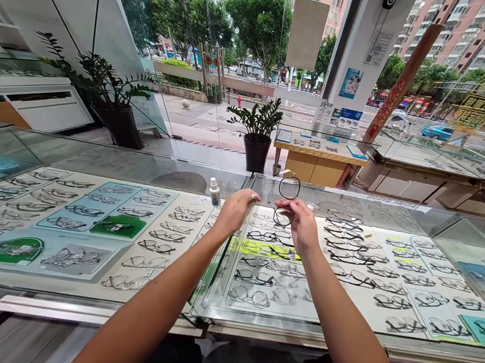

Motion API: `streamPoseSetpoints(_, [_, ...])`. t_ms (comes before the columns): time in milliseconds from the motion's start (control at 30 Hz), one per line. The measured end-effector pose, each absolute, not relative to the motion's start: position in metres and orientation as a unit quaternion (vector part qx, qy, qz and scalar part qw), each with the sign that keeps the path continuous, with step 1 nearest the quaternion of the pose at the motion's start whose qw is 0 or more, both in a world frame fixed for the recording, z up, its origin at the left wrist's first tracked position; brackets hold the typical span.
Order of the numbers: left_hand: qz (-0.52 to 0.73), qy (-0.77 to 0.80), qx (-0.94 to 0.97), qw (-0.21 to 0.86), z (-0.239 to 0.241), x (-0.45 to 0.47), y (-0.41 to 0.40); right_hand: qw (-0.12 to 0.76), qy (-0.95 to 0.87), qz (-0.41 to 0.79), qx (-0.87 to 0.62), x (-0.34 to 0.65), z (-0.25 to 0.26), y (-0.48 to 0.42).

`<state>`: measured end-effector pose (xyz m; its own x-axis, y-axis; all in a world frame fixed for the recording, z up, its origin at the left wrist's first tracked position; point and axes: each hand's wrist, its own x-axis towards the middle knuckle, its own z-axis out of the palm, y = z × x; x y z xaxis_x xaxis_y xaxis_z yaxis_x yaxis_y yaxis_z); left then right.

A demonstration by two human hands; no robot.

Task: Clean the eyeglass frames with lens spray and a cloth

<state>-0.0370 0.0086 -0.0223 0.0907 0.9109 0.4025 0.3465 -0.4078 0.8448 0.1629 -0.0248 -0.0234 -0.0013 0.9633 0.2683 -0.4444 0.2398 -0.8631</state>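
My right hand (303,225) grips a pair of thin, dark-rimmed eyeglasses (299,188) at the bridge. They are turned on end, one round lens above the fingers and the other below, with a small white tag near the top. To their left is my left hand (235,211), its fingers pinched together and apart from the glasses. Whatever it may hold is hidden or too small to make out. A small white bottle (214,193) stands upright on the glass counter just left of that hand.
Under the glass display counter (168,163) lie many rows of eyeglasses, some on green or blue cards. A potted plant (256,150) stands beyond it, before the window. Another plant (119,120) is at the left. A wooden cabinet (316,167) sits behind the counter.
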Motion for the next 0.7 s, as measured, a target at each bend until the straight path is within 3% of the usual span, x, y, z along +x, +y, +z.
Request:
streamPoseSetpoints(267, [0.167,0.614,0.746,0.195,-0.03,-0.033,-0.002,0.649,-0.481,0.497,-0.317,0.163,-0.029,-0.02])
streamPoseSetpoints(400, [0.108,0.618,0.75,0.212,-0.038,-0.033,0.001,0.645,-0.501,0.472,-0.332,0.164,-0.031,-0.019])
streamPoseSetpoints(533, [0.194,0.614,0.744,0.178,-0.04,-0.033,0.003,0.644,-0.51,0.462,-0.335,0.164,-0.031,-0.02])
streamPoseSetpoints(700, [0.461,0.491,0.737,0.059,-0.028,-0.032,-0.003,0.631,-0.554,0.415,-0.35,0.164,-0.028,-0.024])
